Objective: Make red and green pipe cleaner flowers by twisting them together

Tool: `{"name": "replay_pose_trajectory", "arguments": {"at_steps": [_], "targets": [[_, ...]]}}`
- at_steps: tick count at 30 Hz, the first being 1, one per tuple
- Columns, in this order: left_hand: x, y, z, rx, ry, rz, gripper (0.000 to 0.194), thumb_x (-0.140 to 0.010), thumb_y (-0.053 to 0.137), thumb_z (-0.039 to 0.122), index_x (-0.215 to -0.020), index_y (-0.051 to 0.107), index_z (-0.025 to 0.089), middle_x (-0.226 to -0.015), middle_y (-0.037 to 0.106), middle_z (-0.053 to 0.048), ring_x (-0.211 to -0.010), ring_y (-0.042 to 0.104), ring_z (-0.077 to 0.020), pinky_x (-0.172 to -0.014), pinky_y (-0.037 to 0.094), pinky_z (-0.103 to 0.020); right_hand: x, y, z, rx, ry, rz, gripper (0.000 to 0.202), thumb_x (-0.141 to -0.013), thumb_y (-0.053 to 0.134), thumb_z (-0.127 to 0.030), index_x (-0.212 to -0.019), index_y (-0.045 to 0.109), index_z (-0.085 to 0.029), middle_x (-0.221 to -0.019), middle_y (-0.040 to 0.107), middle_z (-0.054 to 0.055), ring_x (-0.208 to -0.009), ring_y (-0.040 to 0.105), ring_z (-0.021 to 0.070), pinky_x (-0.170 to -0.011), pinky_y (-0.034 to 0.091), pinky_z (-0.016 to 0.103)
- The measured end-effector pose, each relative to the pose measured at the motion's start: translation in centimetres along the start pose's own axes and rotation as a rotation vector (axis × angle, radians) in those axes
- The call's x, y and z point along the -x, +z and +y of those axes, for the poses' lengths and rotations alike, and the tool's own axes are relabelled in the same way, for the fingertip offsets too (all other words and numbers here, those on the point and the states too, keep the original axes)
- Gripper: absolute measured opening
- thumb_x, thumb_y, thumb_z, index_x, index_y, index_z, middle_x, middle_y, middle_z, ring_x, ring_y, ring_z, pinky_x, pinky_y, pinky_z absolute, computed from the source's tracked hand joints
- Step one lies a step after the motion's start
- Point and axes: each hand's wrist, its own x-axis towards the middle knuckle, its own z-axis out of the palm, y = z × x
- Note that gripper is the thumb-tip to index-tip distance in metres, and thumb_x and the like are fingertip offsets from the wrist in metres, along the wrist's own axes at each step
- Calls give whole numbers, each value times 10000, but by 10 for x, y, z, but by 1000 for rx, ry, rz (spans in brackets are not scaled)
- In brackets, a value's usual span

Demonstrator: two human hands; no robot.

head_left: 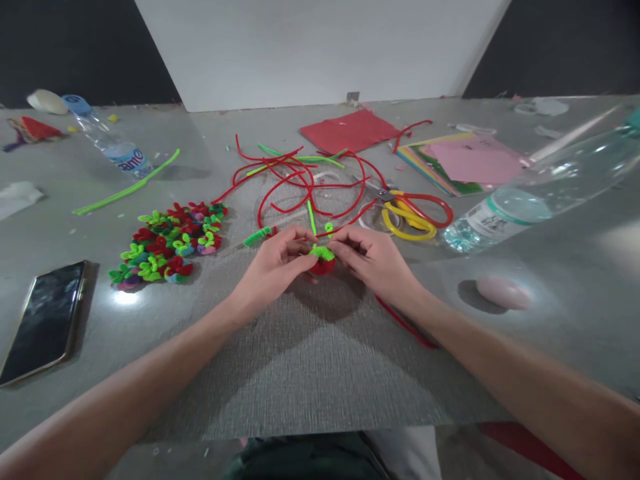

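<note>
A small red piece with a bright green top (323, 260), made of fuzzy wire, is held up between both hands. My left hand (277, 263) pinches its left side, thumb against the green part. On the other side, the thumb and fingertips of my right hand (373, 260) close on the green top. One green strand (311, 217) rises from the piece. Just beyond the hands lie tangled red fuzzy wires (310, 177) and a green coil (257, 236). Finished-looking red and green pieces (167, 245) sit in a cluster to the left.
Scissors (415, 212) with red and yellow handles lie right of the wires. A large bottle (520, 200) and a pinkish oval object (503, 292) are at the right. A phone (45, 317), a small bottle (117, 147) and green wires (127, 191) are at the left. Coloured paper (345, 130) lies behind.
</note>
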Motion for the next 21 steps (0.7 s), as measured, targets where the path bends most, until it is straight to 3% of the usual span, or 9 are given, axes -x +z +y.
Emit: {"name": "replay_pose_trajectory", "arguments": {"at_steps": [4, 8, 14, 17, 21], "targets": [[-2, -4, -3, -67, 62, 61, 249, -867, 794, 259, -1054, 659, 168, -968, 746, -40, -868, 722, -154, -720, 607, -240, 1, 1, -1, -30, 29, 22, 302, -1047, 624, -462, -913, 691, -200, -749, 629, -15, -649, 527, 124, -614, 409, 269], [-4, -6, -5, -81, 81, 25, 233, -895, 780, 258, -1068, 641, 184, -906, 750, -22, -799, 717, -142, -724, 573, -240, 1, 4, -5, -70, 72, -71, 291, -951, 749, -469, -879, 714, -189, -780, 677, -1, -671, 565, 128, -610, 436, 262], [-4, -3, -7, -24, 103, 6, 216, -931, 739, 251, -1079, 589, 204, -854, 693, 14, -770, 658, -116, -724, 506, -225, -1, 2, -8, -169, 182, -190, 301, -971, 709, -422, -790, 641, -191, -616, 556, -56, -511, 438, 81, -464, 320, 231], [-3, -1, -6, 23, 90, -1, 202, -936, 715, 231, -1100, 597, 213, -866, 678, 24, -787, 646, -113, -760, 505, -234, 0, 2, -7, -209, 230, -187, 308, -973, 705, -466, -841, 651, -193, -632, 553, -57, -495, 439, 78, -432, 317, 223], [-1, -1, -5, 102, 59, -59, 335, -868, 790, 158, -1144, 610, 218, -975, 705, 18, -897, 684, -115, -853, 518, -231, 2, 4, -6, -285, 250, -166, 343, -948, 749, -515, -875, 655, -193, -646, 540, -61, -493, 466, 79, -425, 357, 216]]}}
